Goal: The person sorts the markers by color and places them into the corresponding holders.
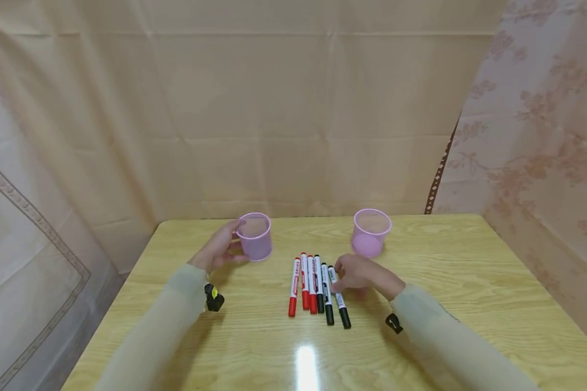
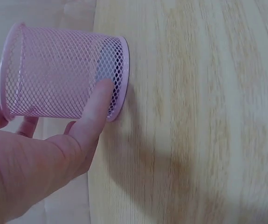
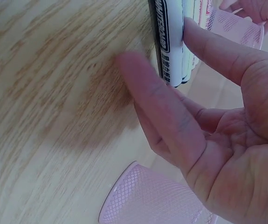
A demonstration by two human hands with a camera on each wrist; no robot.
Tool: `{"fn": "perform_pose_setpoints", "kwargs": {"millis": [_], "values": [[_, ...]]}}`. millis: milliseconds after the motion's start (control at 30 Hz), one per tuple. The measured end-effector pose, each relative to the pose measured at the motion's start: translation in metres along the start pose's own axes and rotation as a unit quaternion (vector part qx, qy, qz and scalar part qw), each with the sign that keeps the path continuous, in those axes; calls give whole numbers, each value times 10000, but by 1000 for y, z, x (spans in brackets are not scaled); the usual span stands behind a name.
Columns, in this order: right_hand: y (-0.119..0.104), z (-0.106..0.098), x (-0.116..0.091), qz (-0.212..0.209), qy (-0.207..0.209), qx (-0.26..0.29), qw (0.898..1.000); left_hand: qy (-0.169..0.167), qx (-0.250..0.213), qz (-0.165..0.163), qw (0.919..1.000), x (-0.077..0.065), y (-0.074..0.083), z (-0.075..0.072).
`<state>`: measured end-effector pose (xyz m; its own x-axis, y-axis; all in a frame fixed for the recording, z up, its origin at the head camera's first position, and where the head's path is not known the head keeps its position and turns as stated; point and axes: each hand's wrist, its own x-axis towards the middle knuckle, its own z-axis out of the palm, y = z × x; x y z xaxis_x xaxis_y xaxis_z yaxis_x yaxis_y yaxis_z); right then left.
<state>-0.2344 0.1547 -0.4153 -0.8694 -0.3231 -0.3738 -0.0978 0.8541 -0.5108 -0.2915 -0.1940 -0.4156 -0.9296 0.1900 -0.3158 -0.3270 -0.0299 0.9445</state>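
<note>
My left hand (image 1: 221, 247) is at the side of a pink mesh pen holder (image 1: 256, 244), which stands upright on the table. In the left wrist view the thumb (image 2: 96, 105) lies across the mesh near the base, while other fingers are by the rim, partly hidden. My right hand (image 1: 354, 272) reaches over the outermost black-capped whiteboard marker (image 1: 339, 298). The right wrist view shows the thumb beside that marker (image 3: 170, 42) and a blurred finger spread apart on its other side. Three red-capped markers (image 1: 295, 285) and three black-capped ones lie in a row.
A second pink mesh pen holder (image 1: 370, 239) stands upright just beyond my right hand. The wooden table (image 1: 254, 347) ends at a beige curtain (image 1: 274, 136) behind. Patterned cloth (image 1: 553, 136) hangs at the right.
</note>
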Motion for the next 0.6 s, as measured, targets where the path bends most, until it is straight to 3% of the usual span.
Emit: {"fn": "perform_pose_setpoints", "kwargs": {"millis": [333,600], "values": [[-2,0,1,154,62,278,9995,78,-54,-235,9997,2,1,5],[-1,3,4,127,132,467,9987,210,53,-188,9996,0,4,7]]}}
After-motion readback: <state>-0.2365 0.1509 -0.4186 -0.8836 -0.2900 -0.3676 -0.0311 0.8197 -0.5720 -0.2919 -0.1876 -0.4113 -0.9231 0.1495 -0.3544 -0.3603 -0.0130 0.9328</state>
